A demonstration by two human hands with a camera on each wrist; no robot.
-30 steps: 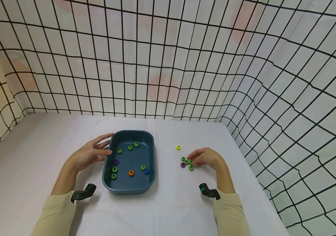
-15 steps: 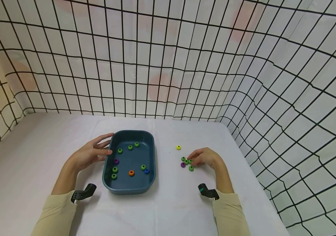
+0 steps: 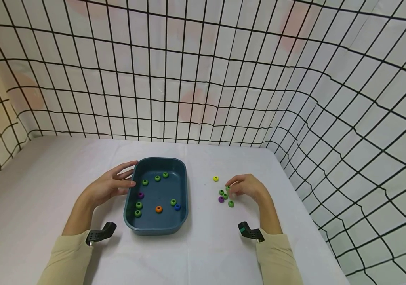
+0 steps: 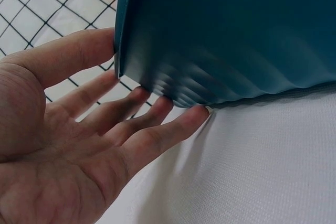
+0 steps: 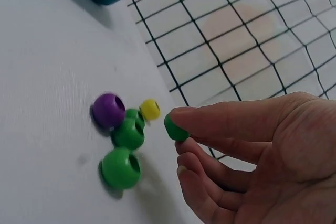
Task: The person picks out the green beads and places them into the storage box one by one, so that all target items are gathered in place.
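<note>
Between the hands, the tray points lengthwise forward.

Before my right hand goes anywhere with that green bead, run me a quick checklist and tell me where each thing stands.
1. Green bead pinched by the right hand: ok.
2. Grip firm enough to carry it: cannot tell; pressure does not show.
3. Bead apart from its neighbours: ok, a gap shows in the right wrist view.
4. Left hand touching the tray: ok, at its left side.
5. Bare floor inside the tray: ok, including the middle.
6. Table free of loose beads: not ok; a yellow bead, a purple bead and three green ones lie there.
</note>
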